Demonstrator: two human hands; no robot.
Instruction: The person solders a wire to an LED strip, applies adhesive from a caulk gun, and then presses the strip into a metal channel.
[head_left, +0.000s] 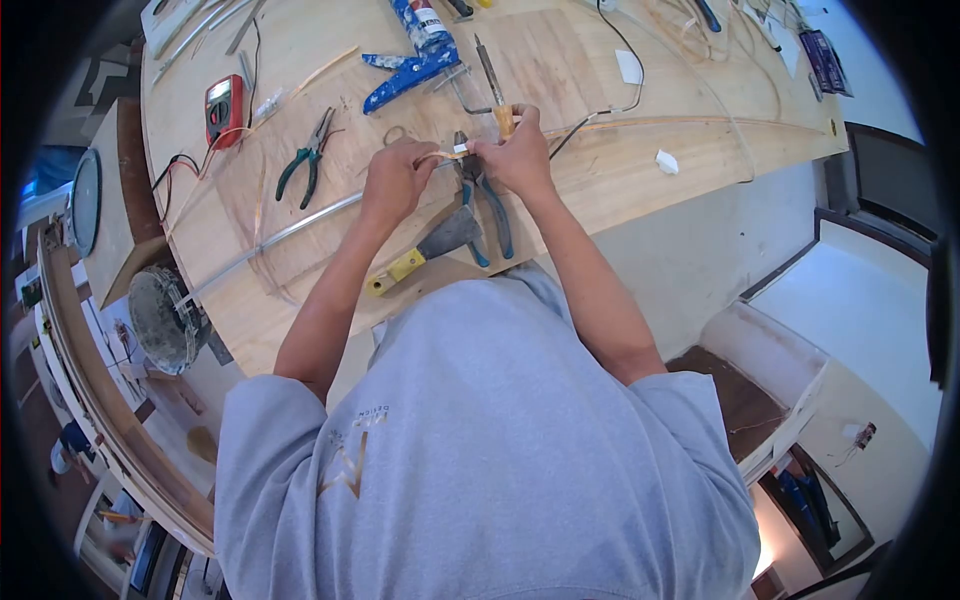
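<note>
My left hand (398, 178) pinches a thin pale strip (440, 154) whose other end runs to my right hand. My right hand (515, 152) has its fingers closed at a small white piece (461, 148) on the strip, and the wooden handle (503, 122) of a soldering iron is against its raised fingers. The iron's metal shaft (487, 68) points away from me. Just below the strip lie pliers with teal handles (500, 218). Beside them rests a scraper with a yellow handle (400, 268).
On the wooden table (560, 60) are a blue caulking gun (425, 60), a red multimeter (224, 110), green-handled pliers (305, 165), a long metal rod (310, 220) and a white scrap (667, 162). A black cable (638, 85) curves at the right. A bucket (165, 320) stands at lower left.
</note>
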